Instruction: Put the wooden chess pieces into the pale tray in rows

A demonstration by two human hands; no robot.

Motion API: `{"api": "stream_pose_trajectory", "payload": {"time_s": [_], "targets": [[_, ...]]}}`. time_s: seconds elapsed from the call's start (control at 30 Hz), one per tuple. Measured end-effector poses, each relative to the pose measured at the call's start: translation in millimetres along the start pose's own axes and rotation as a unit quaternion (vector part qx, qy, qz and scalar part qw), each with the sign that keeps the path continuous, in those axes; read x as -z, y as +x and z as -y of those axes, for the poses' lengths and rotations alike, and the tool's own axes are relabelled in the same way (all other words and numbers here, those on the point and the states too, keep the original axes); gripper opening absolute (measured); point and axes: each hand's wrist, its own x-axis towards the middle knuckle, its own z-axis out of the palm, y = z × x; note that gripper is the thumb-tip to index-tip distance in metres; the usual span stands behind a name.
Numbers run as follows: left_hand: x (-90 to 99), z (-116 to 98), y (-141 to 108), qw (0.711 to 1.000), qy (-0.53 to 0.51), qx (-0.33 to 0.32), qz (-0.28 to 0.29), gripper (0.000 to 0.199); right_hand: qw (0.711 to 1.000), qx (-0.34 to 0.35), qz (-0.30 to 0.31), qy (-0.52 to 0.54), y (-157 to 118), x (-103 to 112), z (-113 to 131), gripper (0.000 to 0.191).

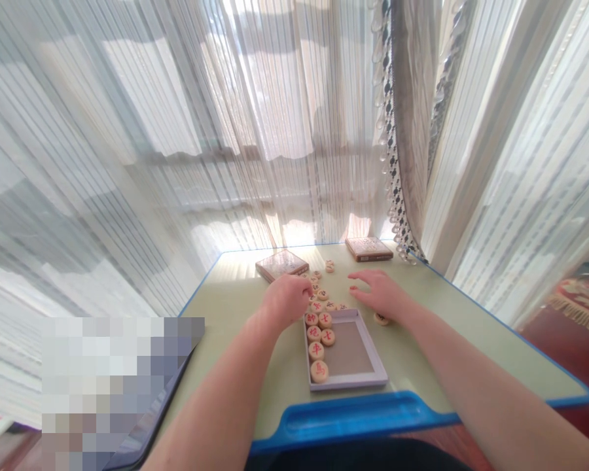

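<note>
Several round Chinese chess pieces with red characters, such as the lowest piece (pixel 319 371), lie along the left side of a shallow open box (pixel 380 378). Just beyond the box's far edge, loose chess pieces (pixel 322 295) are scattered. My left hand (pixel 288 301) is closed beside them, its fingers curled; whatever they grip is hidden. To the right, my right hand (pixel 381 294) hovers low over the table, thumb and fingers apart. Near its wrist, a chess piece with a dark character (pixel 381 319) is partly covered.
A flat patterned box (pixel 282 264) lies beyond my left hand, and another flat box (pixel 369 248) sits at the far right. The pale green table (pixel 451 327) has a blue rim with a moulded tray (pixel 353 417) in front. Sheer curtains (pixel 275 131) hang behind.
</note>
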Motion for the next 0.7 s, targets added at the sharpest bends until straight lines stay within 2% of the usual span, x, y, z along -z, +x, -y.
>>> {"api": "stream_pose_trajectory", "payload": {"time_s": [0.13,0.2,0.3,0.37,0.47,0.6,0.7], "targets": [[3.8,-2.8,-2.8,0.999,-0.002,0.013,-0.042,0.027,1.000,0.009,0.025,0.009,-1.3,0.2,1.3,0.028],[8.7,-2.6,-5.2,0.997,-0.017,0.054,-0.055,0.027,1.000,-0.001,0.021,0.016,-2.0,-0.2,2.1,0.029],[15.8,-1.0,-12.8,0.988,-0.067,0.136,-0.028,0.028,0.999,-0.001,0.031,0.009,-2.3,-1.9,1.5,0.034],[17.5,-0.2,-21.3,0.982,-0.088,0.167,-0.017,0.026,0.999,0.009,0.038,0.003,-1.9,-2.5,0.2,0.031],[14.8,0.3,-35.1,0.977,-0.083,0.189,-0.051,0.024,1.000,0.003,0.002,0.015,-2.5,2.6,1.6,0.027],[7.9,-1.1,-44.2,0.978,-0.082,0.165,-0.101,0.026,0.994,-0.036,-0.062,0.087,-15.9,22.4,20.8,0.029],[2.1,-3.9,-42.5,0.981,-0.088,0.120,-0.127,0.027,0.991,-0.002,-0.021,0.129,-37.2,31.5,44.6,0.027]]}}
